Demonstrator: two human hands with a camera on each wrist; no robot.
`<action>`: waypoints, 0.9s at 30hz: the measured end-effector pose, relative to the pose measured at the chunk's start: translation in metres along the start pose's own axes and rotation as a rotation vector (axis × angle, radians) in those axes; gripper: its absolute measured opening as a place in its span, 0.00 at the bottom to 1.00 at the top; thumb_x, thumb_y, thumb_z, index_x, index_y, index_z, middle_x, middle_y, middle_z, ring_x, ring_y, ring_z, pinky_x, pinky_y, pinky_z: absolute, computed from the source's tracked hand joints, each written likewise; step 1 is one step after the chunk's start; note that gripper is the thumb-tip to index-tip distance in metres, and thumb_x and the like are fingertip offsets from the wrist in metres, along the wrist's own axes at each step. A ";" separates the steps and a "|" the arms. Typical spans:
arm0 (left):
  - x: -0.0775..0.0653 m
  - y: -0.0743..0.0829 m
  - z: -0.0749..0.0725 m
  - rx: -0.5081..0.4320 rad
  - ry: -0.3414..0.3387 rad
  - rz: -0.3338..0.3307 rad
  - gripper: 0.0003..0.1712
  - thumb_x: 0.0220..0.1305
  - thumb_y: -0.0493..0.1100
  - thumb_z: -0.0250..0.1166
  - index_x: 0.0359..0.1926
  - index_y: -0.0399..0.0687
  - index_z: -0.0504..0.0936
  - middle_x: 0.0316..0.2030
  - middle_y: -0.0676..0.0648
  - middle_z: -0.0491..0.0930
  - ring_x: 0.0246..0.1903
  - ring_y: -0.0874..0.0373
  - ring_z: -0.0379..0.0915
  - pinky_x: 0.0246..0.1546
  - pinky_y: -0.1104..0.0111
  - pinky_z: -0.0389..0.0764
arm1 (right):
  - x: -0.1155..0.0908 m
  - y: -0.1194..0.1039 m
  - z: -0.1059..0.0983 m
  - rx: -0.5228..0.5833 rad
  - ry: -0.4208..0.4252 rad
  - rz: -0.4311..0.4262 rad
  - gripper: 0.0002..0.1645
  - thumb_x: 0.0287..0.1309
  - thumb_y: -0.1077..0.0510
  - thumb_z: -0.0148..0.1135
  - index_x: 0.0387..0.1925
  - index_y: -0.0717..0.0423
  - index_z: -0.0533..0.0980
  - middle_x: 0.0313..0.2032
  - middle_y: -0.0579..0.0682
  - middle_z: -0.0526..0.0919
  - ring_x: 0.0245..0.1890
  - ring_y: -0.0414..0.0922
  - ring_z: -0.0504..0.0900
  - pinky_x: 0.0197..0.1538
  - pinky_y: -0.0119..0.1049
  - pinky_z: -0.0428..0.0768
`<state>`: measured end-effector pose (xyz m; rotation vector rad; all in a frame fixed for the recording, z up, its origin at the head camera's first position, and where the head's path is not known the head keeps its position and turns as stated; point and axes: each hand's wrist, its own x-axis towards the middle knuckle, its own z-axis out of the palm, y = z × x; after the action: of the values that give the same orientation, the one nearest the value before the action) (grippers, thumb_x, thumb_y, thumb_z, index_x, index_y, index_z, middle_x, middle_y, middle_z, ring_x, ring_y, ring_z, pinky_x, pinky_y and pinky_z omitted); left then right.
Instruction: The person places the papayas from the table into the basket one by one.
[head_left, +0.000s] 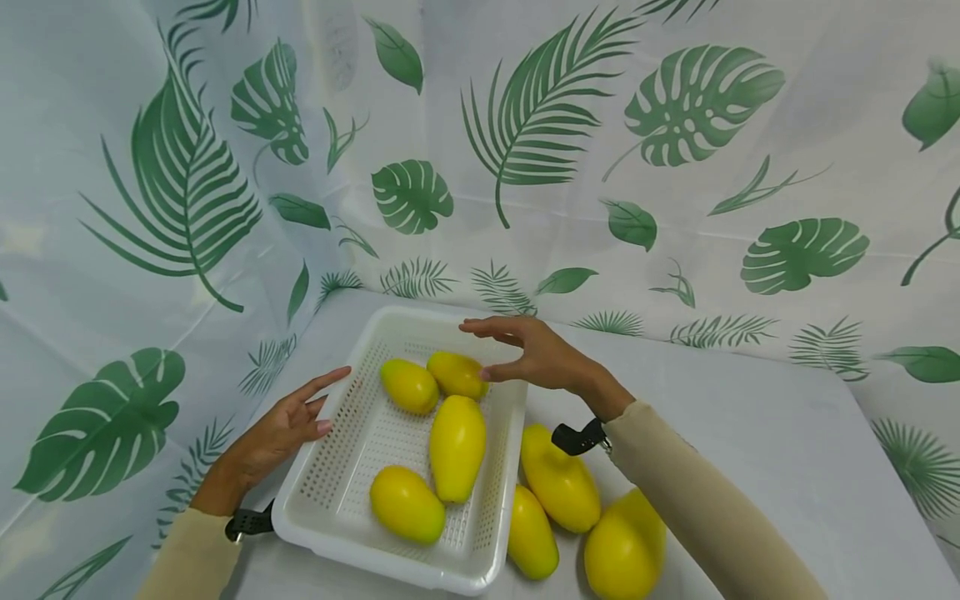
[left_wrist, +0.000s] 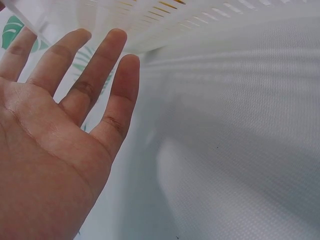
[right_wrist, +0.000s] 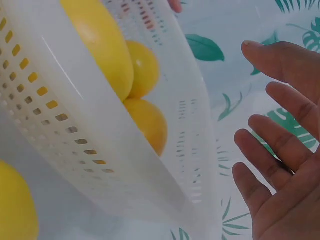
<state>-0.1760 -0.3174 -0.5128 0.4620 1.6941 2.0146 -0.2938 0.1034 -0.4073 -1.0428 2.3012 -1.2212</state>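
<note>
A white perforated plastic basket holds several yellow mangoes, among them a long mango and a green-tipped mango. My left hand is at the basket's left rim. In the left wrist view its fingers are extended by the basket wall; firm contact cannot be made out. Over the far right part of the basket, my right hand has thumb and fingers spread. The right wrist view shows this hand holding nothing, beside the basket wall.
Three more mangoes lie right of the basket: one by its wall, another under the right forearm, and a large one nearer the front. A white cloth covers the table. Leaf-print curtains stand behind and at left.
</note>
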 end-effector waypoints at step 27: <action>0.000 -0.002 -0.001 -0.019 -0.016 0.009 0.44 0.81 0.31 0.51 0.87 0.59 0.45 0.78 0.35 0.65 0.66 0.44 0.80 0.58 0.50 0.88 | -0.049 -0.025 -0.017 0.006 0.147 -0.108 0.39 0.63 0.58 0.77 0.73 0.43 0.75 0.75 0.43 0.74 0.81 0.46 0.66 0.83 0.60 0.60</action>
<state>-0.1767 -0.3182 -0.5146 0.4788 1.6644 2.0264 -0.2594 0.1400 -0.3798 -1.1221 2.3753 -1.3888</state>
